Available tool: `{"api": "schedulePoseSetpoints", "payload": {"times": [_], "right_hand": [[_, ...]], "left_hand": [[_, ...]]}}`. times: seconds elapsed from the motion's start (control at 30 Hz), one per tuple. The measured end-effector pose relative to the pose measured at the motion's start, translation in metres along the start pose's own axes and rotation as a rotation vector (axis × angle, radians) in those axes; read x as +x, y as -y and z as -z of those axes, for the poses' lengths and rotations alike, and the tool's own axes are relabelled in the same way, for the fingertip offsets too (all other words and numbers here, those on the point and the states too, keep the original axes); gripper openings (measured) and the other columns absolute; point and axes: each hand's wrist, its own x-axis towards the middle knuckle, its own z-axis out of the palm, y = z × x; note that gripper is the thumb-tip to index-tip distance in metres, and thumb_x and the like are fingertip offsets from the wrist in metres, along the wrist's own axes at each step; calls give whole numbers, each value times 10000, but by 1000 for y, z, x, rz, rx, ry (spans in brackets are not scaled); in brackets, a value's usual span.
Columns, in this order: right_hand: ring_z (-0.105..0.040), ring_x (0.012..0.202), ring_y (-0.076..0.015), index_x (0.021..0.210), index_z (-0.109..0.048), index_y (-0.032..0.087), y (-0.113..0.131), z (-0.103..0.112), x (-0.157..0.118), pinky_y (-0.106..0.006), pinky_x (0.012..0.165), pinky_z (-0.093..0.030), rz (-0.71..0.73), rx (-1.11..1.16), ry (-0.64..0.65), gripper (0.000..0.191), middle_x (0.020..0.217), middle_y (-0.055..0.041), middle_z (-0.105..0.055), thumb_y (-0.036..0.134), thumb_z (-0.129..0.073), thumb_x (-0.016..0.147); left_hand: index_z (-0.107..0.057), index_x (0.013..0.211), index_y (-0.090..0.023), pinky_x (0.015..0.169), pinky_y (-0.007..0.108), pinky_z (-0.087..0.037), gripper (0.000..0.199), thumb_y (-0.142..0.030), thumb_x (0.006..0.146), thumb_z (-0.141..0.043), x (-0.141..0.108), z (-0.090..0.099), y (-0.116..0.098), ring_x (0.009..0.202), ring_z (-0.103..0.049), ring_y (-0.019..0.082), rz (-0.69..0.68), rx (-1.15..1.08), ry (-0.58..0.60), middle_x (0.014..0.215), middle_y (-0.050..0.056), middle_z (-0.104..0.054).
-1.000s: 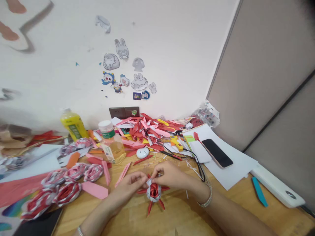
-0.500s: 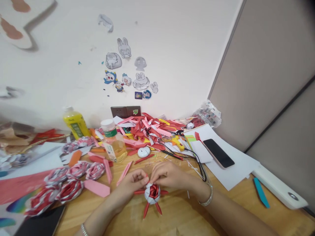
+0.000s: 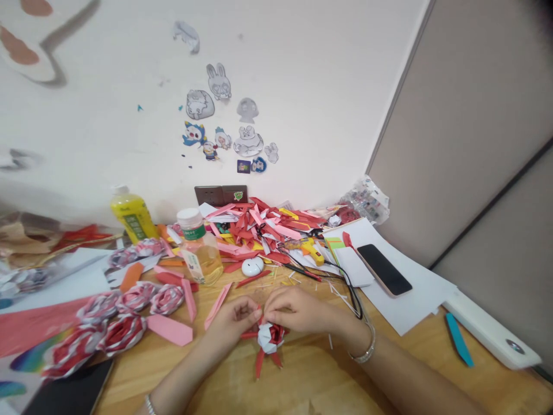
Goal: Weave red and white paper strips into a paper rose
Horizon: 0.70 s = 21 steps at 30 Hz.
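A red and white folded-paper flower (image 3: 270,338) hangs low over the wooden table, with red pointed strips sticking out around it. My left hand (image 3: 235,316) pinches its upper left side between thumb and forefinger. From the other side my right hand (image 3: 294,308) closes its fingertips on the top edge of the same flower, partly hiding it. A pink folded strip (image 3: 218,305) lies just beyond my left hand. Left of it lie several finished twisted paper roses (image 3: 123,334) in red, pink and white.
A heap of red and pink paper strips (image 3: 263,227) lies against the wall. Near it are a drink bottle (image 3: 201,256), a yellow bottle (image 3: 133,216), a white earbud case (image 3: 252,266) and a yellow glue gun (image 3: 311,252). A phone (image 3: 383,270) rests on white paper at right.
The flower has tilted and turned between my fingers, showing more of its white side. Its red strips have swung with it. Both hands stay nearly in place.
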Motion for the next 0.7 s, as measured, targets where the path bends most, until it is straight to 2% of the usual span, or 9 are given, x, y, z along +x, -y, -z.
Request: {"api": "schedulePoseSetpoints", "payload": {"times": [0.2, 0.37, 0.7], "right_hand": [[-549, 735, -122, 761, -643, 156, 3, 0, 1, -214, 710, -409, -18, -11, 2, 297, 748, -19, -590, 304, -430, 907], [-527, 714, -113, 670, -589, 155, 11, 1, 1, -210, 724, -387, -22, -150, 71, 335, 706, 2, -563, 247, -393, 925], [-480, 669, -112, 637, -578, 163, 23, -4, 0, -223, 687, -360, -9, -358, 8, 336, 662, 11, -533, 210, -397, 916]], "left_hand": [[-566, 575, -162, 529, 236, -405, 391, -512, 530, -736, 1, 1, -2, 539, -538, 138, -9, 29, -41, 535, -25, -593], [-550, 566, -153, 514, 230, -385, 408, -522, 538, -722, 2, 1, 1, 515, -512, 121, -8, 32, -68, 526, -31, -559], [-531, 586, -161, 528, 233, -392, 391, -510, 576, -708, 0, -1, 2, 527, -510, 120, -25, 27, -90, 538, -41, -538]]}}
